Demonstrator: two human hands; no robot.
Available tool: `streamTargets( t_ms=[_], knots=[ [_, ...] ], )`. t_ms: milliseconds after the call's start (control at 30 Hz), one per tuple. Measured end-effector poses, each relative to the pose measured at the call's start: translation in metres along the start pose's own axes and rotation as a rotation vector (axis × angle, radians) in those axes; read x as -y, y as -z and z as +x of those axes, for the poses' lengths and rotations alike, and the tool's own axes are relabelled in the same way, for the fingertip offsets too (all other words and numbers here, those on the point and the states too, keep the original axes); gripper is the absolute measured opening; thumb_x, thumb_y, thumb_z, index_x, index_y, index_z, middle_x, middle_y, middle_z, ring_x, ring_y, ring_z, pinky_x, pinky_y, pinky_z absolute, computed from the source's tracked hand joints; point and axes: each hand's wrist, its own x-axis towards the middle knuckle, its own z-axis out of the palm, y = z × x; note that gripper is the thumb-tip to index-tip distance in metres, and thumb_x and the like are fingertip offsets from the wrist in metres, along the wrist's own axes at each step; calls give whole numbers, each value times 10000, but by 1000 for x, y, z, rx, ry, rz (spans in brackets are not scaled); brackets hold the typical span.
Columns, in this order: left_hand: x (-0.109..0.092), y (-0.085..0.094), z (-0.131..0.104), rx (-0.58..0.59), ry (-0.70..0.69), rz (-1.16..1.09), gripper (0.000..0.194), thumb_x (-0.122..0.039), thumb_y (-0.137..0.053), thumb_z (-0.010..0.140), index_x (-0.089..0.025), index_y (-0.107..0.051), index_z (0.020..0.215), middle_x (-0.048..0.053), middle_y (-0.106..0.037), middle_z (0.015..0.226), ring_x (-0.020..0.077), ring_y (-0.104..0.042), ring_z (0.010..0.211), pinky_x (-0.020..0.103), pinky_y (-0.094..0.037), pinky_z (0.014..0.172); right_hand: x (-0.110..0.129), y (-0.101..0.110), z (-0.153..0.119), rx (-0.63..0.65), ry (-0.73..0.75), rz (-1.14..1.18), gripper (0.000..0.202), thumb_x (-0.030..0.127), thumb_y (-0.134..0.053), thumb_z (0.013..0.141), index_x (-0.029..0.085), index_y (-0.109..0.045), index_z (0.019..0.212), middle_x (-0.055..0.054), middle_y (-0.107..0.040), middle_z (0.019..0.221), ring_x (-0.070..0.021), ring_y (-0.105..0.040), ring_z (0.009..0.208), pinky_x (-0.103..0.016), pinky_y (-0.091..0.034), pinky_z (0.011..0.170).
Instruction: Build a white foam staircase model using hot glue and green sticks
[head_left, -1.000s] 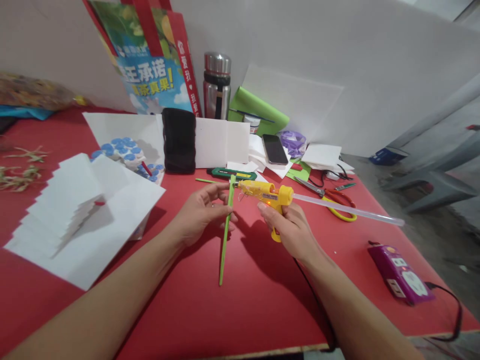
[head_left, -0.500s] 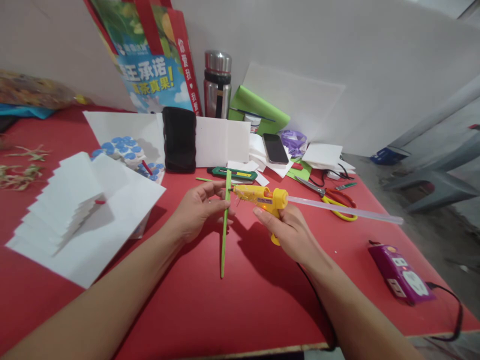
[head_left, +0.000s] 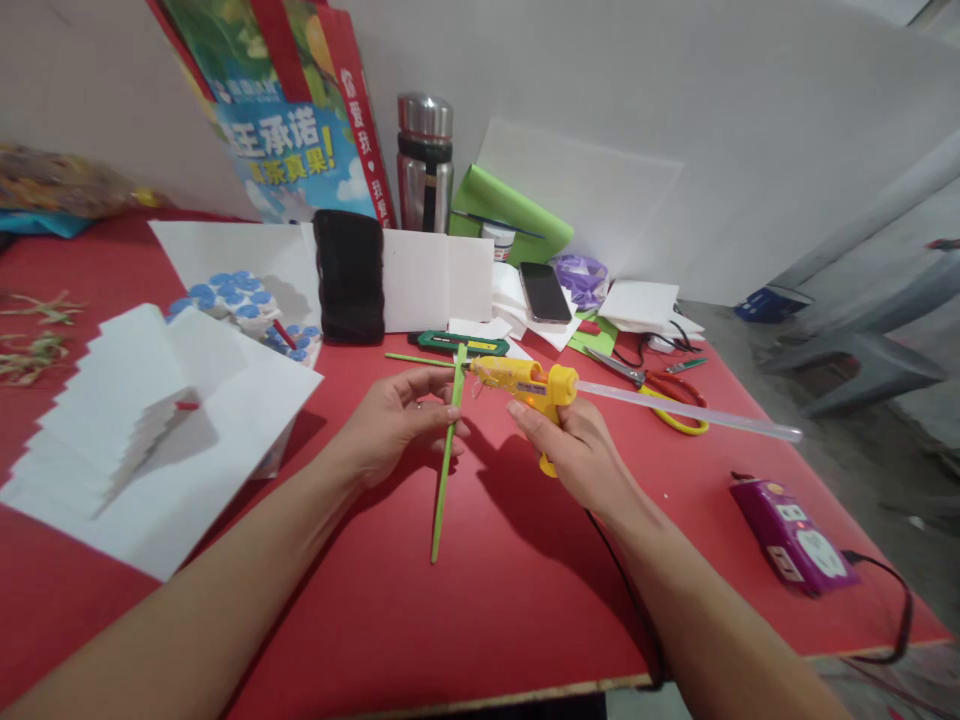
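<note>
Pinched between the fingers of my left hand (head_left: pixel 409 420) is a thin green strip (head_left: pixel 443 490), standing lengthwise over the red table. My right hand (head_left: pixel 581 445) grips a yellow glue gun (head_left: pixel 517 378) by its handle. The gun's nozzle meets or nearly meets the upper part of the strip, just above my left fingertips. A long clear glue stick (head_left: pixel 690 408) sticks out of the back of the gun. Another thin green piece (head_left: pixel 411 358) lies behind my left hand, near a green utility knife (head_left: pixel 457 343).
Folded white paper (head_left: pixel 127 400) lies at the left on the red table (head_left: pixel 480 620). Behind stand a black object (head_left: pixel 350 278) and a steel flask (head_left: pixel 425 165). Scissors (head_left: pixel 675 400), a phone (head_left: pixel 545 292) and a purple power strip (head_left: pixel 795 535) are at the right; the gun's black cord hangs below.
The green strip has tilted slightly, its lower end shifting left, and the nozzle sits near its upper part. The whole view has shifted a little; both hands keep their holds.
</note>
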Motion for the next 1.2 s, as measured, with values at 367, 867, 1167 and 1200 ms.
streamTargets(
  t_ms=[367, 867, 1167, 1200],
  knots=[
    [-4, 2, 6, -91, -40, -12, 457, -148, -878, 701, -197, -744, 1135, 5, -649, 938, 219, -758, 675, 405, -684, 567, 0, 1, -2, 76, 27, -3, 422, 560, -596, 1005, 233, -482, 763, 56, -322, 647, -115, -312, 551, -274, -261, 505],
    [-7, 4, 8, -135, -52, -11, 532, -188, -912, 688, -181, -721, 1184, -1, -664, 903, 211, -762, 763, 341, -673, 606, 4, 2, -6, 139, 26, -40, 381, 556, -590, 1021, 196, -651, 910, 72, -354, 594, -101, -329, 518, -259, -240, 489],
    [-4, 9, 11, -140, -63, -11, 565, -209, -938, 656, -178, -738, 1183, 39, -701, 979, 202, -747, 780, 329, -668, 612, 7, 2, -7, 174, 66, -15, 314, 496, -595, 1037, 207, -665, 936, 76, -396, 609, -94, -370, 523, -250, -285, 511],
    [-4, 8, 11, -140, -58, -14, 566, -203, -936, 656, -177, -736, 1184, 34, -696, 962, 202, -746, 777, 333, -669, 613, 6, 2, -6, 169, 62, -20, 325, 501, -591, 1038, 207, -655, 917, 74, -388, 613, -95, -365, 527, -252, -275, 509]
  ],
)
